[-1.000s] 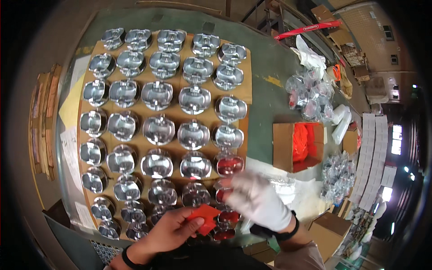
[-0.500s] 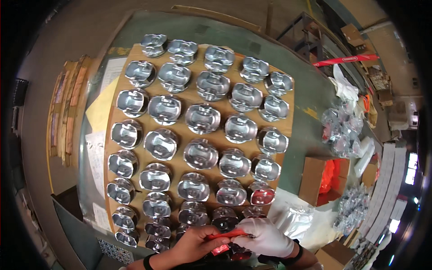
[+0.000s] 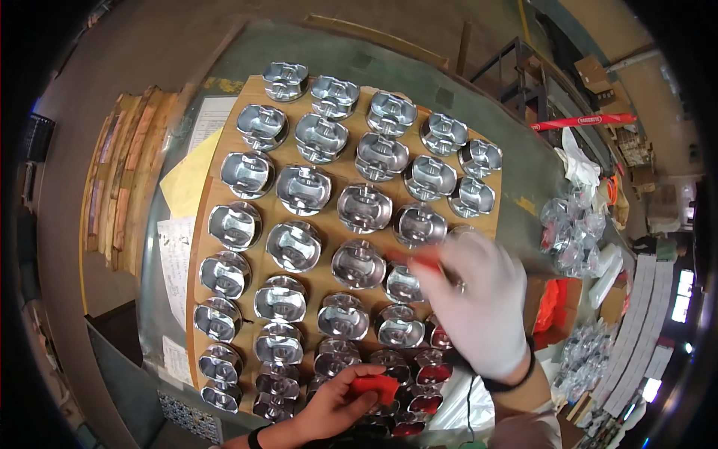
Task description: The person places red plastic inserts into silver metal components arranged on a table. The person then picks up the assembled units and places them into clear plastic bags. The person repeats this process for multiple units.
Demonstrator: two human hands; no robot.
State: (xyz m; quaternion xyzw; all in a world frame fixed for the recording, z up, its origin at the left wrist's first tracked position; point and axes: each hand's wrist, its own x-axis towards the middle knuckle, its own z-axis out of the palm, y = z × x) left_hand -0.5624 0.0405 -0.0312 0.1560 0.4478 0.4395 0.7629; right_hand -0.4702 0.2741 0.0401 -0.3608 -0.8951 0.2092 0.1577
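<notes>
Rows of shiny metal pistons [image 3: 364, 208] stand on a brown cardboard sheet [image 3: 345, 228]. My left hand [image 3: 336, 410], bare, is closed around a small stack of red pieces [image 3: 376, 388] at the near edge of the rows. My right hand [image 3: 482, 310], in a white glove, reaches over the right-hand columns, blurred by motion. Between its thumb and fingers is a thin red piece [image 3: 425, 259], its exact shape smeared. Several pistons nearest me on the right show red inside, such as one red-lined piston [image 3: 434, 373]. My right hand hides part of the right column.
The cardboard lies on a green table [image 3: 299, 51]. To the right are a box with red bags [image 3: 551, 307], clear-wrapped parts [image 3: 574, 233] and a long red strip [image 3: 583, 121]. Papers [image 3: 176, 258] lie along the left side, with wooden pallets [image 3: 123, 187] beyond.
My right hand has left my left hand and moved up and right over the pistons, carrying a red piece. My left hand stays low with red pieces. The view has shifted slightly.
</notes>
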